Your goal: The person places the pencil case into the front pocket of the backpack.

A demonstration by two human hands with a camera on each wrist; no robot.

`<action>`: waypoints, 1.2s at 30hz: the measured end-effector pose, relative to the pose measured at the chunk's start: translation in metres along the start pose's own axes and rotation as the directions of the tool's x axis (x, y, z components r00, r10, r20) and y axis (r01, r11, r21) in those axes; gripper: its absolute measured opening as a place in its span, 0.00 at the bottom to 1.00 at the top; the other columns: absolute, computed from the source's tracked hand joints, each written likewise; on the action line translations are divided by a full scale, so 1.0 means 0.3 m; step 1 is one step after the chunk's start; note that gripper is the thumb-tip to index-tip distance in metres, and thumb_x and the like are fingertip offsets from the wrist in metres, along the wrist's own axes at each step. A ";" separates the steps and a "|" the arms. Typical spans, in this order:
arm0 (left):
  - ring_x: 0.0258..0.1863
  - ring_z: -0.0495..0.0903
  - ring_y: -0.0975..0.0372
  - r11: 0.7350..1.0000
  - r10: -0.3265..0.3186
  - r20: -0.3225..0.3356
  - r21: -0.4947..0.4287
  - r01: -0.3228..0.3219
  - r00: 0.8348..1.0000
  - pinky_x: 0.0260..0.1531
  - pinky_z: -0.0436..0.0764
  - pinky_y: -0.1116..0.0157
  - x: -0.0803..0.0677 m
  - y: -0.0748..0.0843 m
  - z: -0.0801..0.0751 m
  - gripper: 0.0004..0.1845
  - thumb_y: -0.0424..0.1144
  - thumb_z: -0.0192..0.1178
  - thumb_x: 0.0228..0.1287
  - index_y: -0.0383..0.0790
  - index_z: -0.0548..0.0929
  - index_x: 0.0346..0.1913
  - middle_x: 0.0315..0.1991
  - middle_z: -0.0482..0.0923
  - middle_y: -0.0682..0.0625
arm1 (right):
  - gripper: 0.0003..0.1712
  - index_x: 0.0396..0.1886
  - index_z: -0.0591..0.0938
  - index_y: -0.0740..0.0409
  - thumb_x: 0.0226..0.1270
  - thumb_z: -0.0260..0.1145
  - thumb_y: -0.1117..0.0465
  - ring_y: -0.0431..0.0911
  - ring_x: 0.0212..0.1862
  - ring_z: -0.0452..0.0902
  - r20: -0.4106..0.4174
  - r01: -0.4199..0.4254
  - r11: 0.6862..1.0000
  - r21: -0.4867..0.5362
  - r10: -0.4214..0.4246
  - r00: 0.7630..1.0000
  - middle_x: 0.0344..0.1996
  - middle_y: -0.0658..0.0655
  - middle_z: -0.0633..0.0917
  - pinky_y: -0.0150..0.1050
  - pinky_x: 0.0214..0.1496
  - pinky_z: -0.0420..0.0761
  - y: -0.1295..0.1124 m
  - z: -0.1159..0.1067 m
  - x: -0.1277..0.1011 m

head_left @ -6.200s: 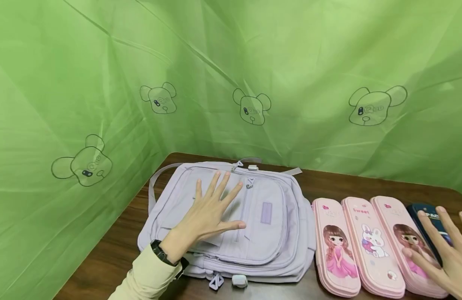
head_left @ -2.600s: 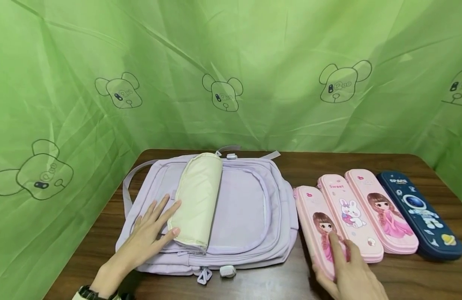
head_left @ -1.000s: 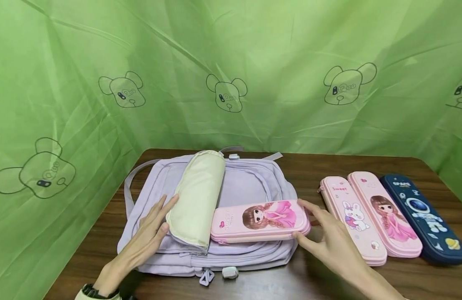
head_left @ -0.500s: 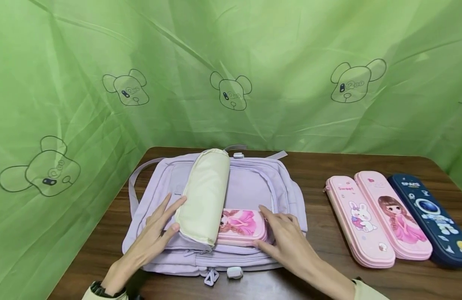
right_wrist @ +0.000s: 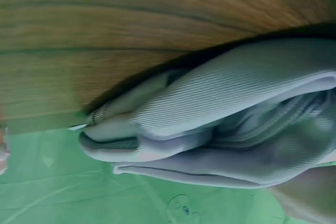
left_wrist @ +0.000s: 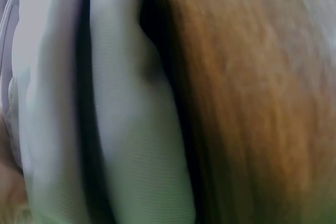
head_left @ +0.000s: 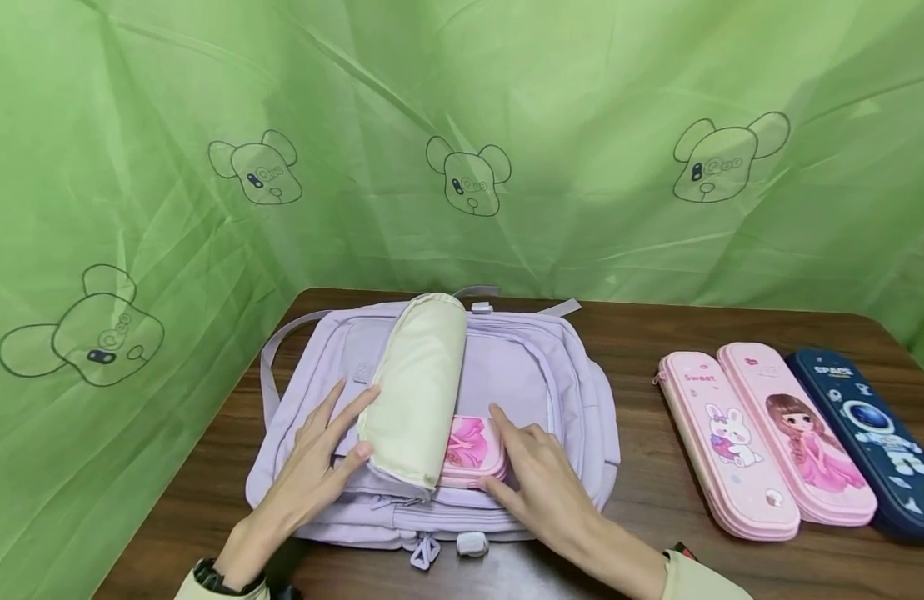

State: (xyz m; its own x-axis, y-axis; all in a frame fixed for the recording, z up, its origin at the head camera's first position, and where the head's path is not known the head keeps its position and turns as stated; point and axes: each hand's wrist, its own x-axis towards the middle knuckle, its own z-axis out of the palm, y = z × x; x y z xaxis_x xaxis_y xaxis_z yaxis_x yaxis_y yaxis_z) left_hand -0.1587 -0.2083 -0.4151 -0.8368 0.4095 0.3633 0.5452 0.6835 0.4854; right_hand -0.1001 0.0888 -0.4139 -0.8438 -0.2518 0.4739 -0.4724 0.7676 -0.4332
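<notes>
A lilac backpack [head_left: 506, 375] lies flat on the table in the head view, its front pocket's cream-lined flap [head_left: 417, 392] folded back. My left hand [head_left: 304, 471] lies on the bag's left part, fingers spread and mostly straight, index fingertip and thumb at the flap's edge. With thumb and fingers, my right hand [head_left: 547, 479] grips the right end of a pink pencil case [head_left: 469, 450]. The case's other end is hidden beneath the cream flap. Lilac bag fabric [left_wrist: 126, 108] fills much of the left wrist view; the right wrist view shows the bag's folded side [right_wrist: 236, 93].
On the right lie a pink rabbit pencil case [head_left: 731, 442], a pink doll pencil case [head_left: 799, 442] and a dark blue space pencil case [head_left: 874, 433], side by side. Green curtain [head_left: 581, 125] surrounds the wooden table [head_left: 626, 333]. Buckles [head_left: 472, 544] hang at the bag's front.
The bag's flap was folded back. My right hand picked up the leftmost pink pencil case, turned it sideways and slid it left under the flap. The left hand stays by the flap.
</notes>
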 end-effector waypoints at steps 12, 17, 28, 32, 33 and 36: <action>0.67 0.48 0.40 0.999 -0.004 0.005 0.047 0.004 1.000 0.52 0.51 0.31 0.002 0.011 -0.003 0.33 0.49 0.59 0.61 0.63 0.61 0.69 0.72 0.46 0.43 | 0.49 0.70 0.59 0.64 0.53 0.71 0.51 0.49 0.53 0.72 0.185 -0.003 1.000 0.016 0.000 0.983 0.54 0.54 0.79 0.54 0.60 0.64 0.026 -0.086 -0.004; 0.67 0.50 0.42 0.998 -0.008 0.020 0.055 0.006 1.000 0.52 0.53 0.32 0.004 0.012 -0.001 0.33 0.49 0.59 0.62 0.64 0.60 0.70 0.72 0.46 0.43 | 0.42 0.66 0.67 0.61 0.53 0.70 0.51 0.48 0.56 0.69 0.120 -0.002 0.999 -0.052 0.009 0.993 0.52 0.53 0.79 0.63 0.62 0.53 0.053 -0.137 -0.058; 0.67 0.50 0.42 0.998 0.004 -0.001 0.065 -0.003 1.000 0.52 0.53 0.32 -0.016 -0.001 -0.013 0.34 0.48 0.60 0.61 0.62 0.61 0.70 0.72 0.46 0.43 | 0.43 0.64 0.65 0.66 0.56 0.66 0.44 0.70 0.60 0.56 -0.030 -0.195 0.912 -0.361 0.197 0.980 0.59 0.73 0.65 0.68 0.61 0.44 0.283 -0.365 -0.279; 0.67 0.50 0.43 0.998 0.011 -0.001 0.056 -0.011 1.000 0.52 0.53 0.33 -0.014 -0.002 -0.011 0.34 0.48 0.60 0.61 0.62 0.61 0.69 0.72 0.46 0.44 | 0.48 0.61 0.65 0.71 0.55 0.64 0.36 0.72 0.63 0.45 -0.018 -0.319 0.798 -0.512 0.361 0.932 0.60 0.75 0.62 0.72 0.58 0.38 0.383 -0.406 -0.358; 0.67 0.50 0.43 0.999 0.012 0.000 0.053 -0.012 1.000 0.52 0.53 0.33 -0.012 -0.003 -0.009 0.34 0.48 0.60 0.61 0.62 0.61 0.69 0.72 0.46 0.44 | 0.49 0.60 0.65 0.71 0.54 0.64 0.35 0.72 0.64 0.43 -0.007 -0.330 0.780 -0.532 0.385 0.923 0.60 0.75 0.61 0.72 0.57 0.39 0.397 -0.407 -0.370; 0.67 0.50 0.43 0.999 0.017 0.001 0.049 -0.017 1.000 0.53 0.53 0.33 -0.007 -0.004 -0.004 0.33 0.49 0.60 0.61 0.62 0.62 0.69 0.73 0.46 0.45 | 0.52 0.58 0.65 0.75 0.53 0.63 0.33 0.72 0.65 0.40 0.002 -0.305 0.769 -0.562 0.370 0.929 0.58 0.77 0.63 0.72 0.57 0.42 0.414 -0.397 -0.393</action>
State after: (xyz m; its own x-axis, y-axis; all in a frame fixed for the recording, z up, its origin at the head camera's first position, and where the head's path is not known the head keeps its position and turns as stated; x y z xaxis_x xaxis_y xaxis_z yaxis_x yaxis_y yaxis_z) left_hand -0.1577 -0.2107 -0.4156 -0.8275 0.4218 0.3707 0.5564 0.7049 0.4399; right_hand -0.0291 0.2841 -0.4322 -0.9593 0.0485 0.2784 0.0370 0.9982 -0.0465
